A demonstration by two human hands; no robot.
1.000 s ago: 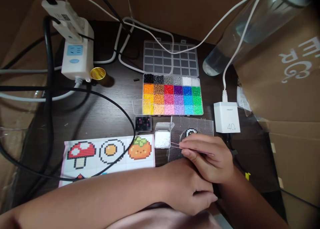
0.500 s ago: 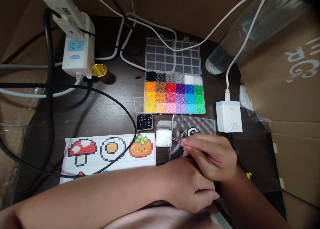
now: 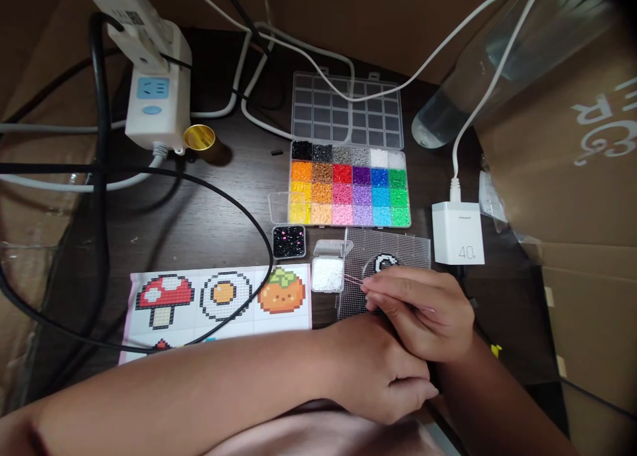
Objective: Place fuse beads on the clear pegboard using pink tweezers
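Where the counter (image 3: 219, 237) stretches left of the pegboard (image 3: 363, 243), a paper sheet (image 3: 283, 324) lies flat, probably easily creased. Closer to the pegboard sit the black beads (image 3: 291, 243), then, just beside its left edge, the white beads (image 3: 327, 273) — light, hard and likely to scatter, so best nipped one at a time. The tweezers (image 3: 353, 279) cross the pegboard's left edge; slim and springy, they should handle best held midway. At the pegboard's near side the left hand (image 3: 381, 370) lies curled; whether its fingers hold anything, I cannot tell. Over the pegboard, the right hand (image 3: 423, 310) has its fingers pinched together on the tweezers.
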